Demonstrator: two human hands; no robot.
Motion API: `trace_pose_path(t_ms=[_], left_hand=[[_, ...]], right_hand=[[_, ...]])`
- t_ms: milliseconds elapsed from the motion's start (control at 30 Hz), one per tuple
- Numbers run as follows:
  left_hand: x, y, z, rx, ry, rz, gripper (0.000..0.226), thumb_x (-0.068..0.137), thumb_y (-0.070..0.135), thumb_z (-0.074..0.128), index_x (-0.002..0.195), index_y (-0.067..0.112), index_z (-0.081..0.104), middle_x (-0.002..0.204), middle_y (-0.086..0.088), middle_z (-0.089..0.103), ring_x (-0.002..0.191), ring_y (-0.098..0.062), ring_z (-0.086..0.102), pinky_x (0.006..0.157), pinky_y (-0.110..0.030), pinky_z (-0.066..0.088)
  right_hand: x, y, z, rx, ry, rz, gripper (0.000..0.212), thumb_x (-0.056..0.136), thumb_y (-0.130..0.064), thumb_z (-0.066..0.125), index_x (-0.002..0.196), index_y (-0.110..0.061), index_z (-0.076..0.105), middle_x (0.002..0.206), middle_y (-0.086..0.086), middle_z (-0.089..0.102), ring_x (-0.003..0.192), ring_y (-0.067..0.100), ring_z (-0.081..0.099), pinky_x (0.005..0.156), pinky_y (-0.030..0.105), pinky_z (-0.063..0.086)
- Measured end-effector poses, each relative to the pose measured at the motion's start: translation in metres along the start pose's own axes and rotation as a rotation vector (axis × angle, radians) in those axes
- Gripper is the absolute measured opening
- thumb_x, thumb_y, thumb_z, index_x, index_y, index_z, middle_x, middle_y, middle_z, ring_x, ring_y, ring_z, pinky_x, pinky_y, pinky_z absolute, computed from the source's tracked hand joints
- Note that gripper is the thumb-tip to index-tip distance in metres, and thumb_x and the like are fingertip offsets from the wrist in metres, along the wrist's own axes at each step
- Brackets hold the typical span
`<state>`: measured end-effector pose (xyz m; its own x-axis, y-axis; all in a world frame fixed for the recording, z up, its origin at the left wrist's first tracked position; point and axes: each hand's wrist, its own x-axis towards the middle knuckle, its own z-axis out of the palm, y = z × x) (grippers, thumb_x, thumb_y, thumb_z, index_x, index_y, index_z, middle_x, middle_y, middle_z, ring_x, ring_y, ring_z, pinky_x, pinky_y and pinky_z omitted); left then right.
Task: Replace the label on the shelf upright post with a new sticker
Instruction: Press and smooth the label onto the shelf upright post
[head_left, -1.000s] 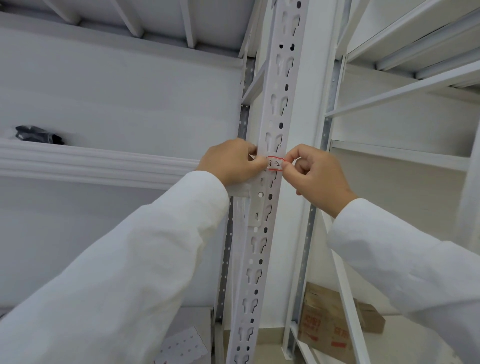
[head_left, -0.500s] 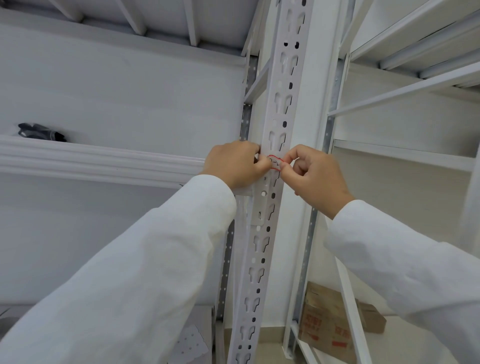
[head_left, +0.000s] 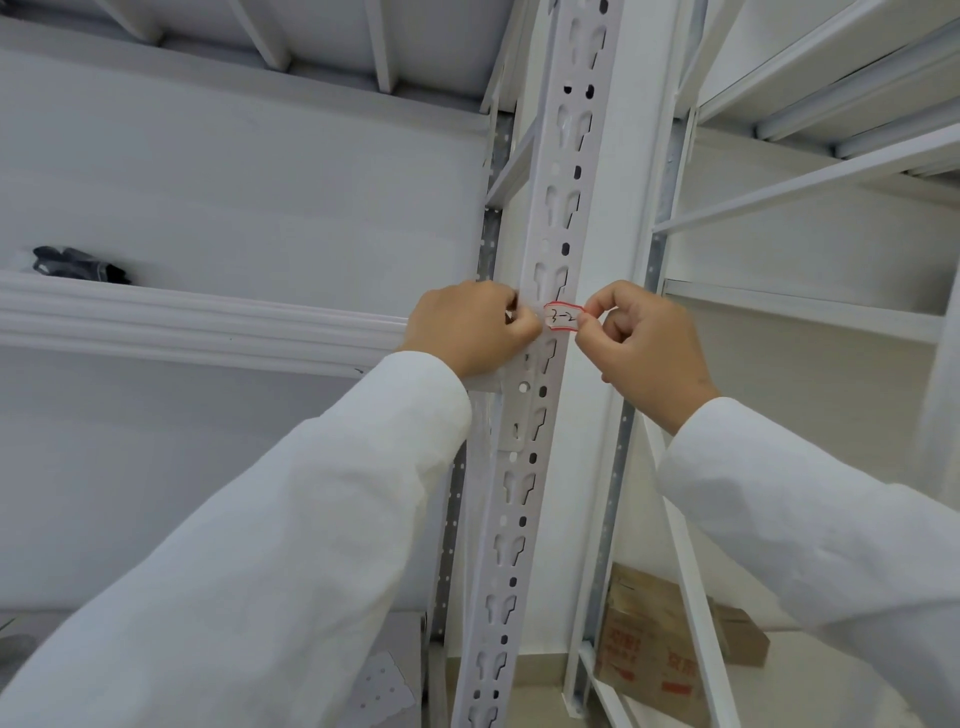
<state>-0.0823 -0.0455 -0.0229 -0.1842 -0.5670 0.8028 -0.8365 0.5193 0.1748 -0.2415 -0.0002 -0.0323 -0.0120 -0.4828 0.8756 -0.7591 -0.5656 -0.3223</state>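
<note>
Left hand (head_left: 470, 327): pinching the sticker's left end against the post (head_left: 550, 364).
Right hand (head_left: 644, 348): pinching the right end.
Sticker (head_left: 563, 317): red-edged, lying across the post.

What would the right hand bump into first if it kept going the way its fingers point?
Probably the sticker it already pinches, then the upright post behind it; depth is hard to judge for the right hand.

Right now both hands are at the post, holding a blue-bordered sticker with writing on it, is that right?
Not quite: the sticker has a red border, not blue. The head view shows it against the post, handwritten, with the left hand at its left end and the right hand pinching its right end.
</note>
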Motion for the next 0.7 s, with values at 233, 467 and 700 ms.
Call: trace_pose_path(t_ms=[233,467,700], left_hand=[[-0.005,0.009,0.005,0.113,0.058,0.008,0.021,0.091,0.025,0.038,0.077,0.009,0.041,0.065,-0.003,0.043,0.069,-0.029,0.043,0.063,-0.03,0.027],[-0.008,0.014,0.006,0.19,0.053,-0.012,0.017,0.094,0.023,0.034,0.084,0.01,0.038,0.091,-0.014,0.064,0.071,-0.027,0.041,0.065,-0.032,0.027],[-0.006,0.006,0.003,0.167,0.013,0.026,0.018,0.094,0.021,0.033,0.082,0.01,0.04,0.072,-0.006,0.046,0.069,-0.029,0.041,0.059,-0.031,0.026]], right_hand=[[-0.001,-0.003,0.006,-0.016,-0.004,-0.015,0.01,0.076,-0.031,0.052,0.069,-0.025,0.054,0.039,-0.013,0.047,0.047,0.019,0.045,0.064,0.048,0.055],[0.001,-0.004,0.006,-0.017,0.015,-0.02,0.01,0.077,-0.029,0.053,0.069,-0.024,0.054,0.04,-0.012,0.048,0.048,0.02,0.046,0.063,0.048,0.055],[-0.001,-0.003,0.004,-0.016,0.027,0.023,0.016,0.081,-0.022,0.056,0.066,-0.026,0.052,0.04,-0.013,0.05,0.047,0.017,0.047,0.068,0.044,0.055]])
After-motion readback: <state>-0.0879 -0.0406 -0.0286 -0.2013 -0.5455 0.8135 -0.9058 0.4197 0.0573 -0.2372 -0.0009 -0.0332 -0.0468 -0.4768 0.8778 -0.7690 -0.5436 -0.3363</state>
